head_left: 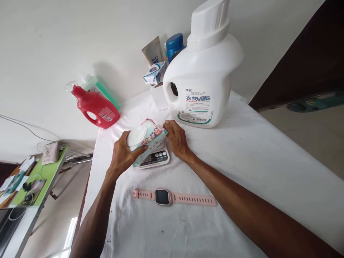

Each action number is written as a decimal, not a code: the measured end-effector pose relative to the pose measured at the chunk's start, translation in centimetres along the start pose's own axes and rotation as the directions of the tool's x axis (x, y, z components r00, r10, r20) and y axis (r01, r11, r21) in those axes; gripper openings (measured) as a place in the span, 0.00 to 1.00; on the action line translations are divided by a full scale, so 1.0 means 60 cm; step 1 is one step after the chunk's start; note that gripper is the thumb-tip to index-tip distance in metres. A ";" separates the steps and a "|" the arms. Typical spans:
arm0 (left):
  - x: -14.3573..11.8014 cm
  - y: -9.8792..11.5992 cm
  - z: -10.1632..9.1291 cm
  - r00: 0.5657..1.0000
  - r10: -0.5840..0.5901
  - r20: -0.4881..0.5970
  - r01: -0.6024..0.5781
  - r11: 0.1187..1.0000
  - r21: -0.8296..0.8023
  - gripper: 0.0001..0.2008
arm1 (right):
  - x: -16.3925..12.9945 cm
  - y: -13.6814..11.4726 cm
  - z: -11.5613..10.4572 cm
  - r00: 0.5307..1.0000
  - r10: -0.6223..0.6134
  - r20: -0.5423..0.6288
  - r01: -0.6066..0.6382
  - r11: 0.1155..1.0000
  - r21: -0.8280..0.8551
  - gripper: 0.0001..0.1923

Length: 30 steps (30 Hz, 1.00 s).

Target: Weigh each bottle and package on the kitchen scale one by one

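Over the small kitchen scale, a wet-wipes pack is held with its long axis running left to right, tilted up toward the right. Left hand wraps the pack's left end; right hand pinches its right corner, so each hand is closed on it. Nearer on the white-clothed counter lies a pink smartwatch. Behind stand a white detergent jug and a red detergent bottle, lying tilted.
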<state>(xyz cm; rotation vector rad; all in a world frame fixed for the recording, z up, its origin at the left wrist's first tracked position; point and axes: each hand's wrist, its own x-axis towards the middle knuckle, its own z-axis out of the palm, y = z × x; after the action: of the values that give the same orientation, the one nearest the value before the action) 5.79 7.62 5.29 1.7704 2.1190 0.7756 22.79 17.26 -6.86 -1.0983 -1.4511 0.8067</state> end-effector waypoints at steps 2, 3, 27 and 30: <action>0.004 0.006 0.000 0.998 0.034 0.046 -0.037 0.997 0.067 0.29 | 0.001 -0.001 -0.002 0.999 0.014 0.030 -0.015 1.000 0.023 0.24; 0.006 0.007 -0.003 0.997 0.043 0.071 -0.049 0.995 0.085 0.28 | 0.001 -0.001 -0.003 0.999 0.019 0.034 -0.020 0.999 0.028 0.24; 0.006 -0.124 0.033 0.940 -0.210 -0.268 0.058 0.874 -0.483 0.32 | 0.005 0.004 0.003 0.999 0.001 0.053 0.001 1.000 -0.030 0.21; 0.000 -0.153 0.067 0.915 -0.277 -0.293 0.125 0.885 -0.448 0.30 | 0.005 0.005 0.002 0.998 0.009 0.057 -0.007 0.999 -0.039 0.22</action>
<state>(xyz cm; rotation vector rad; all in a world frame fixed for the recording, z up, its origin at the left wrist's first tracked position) 0.35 7.55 -3.14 1.2280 2.0845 1.4483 22.70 17.68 -7.02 -1.1188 -1.5160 0.8245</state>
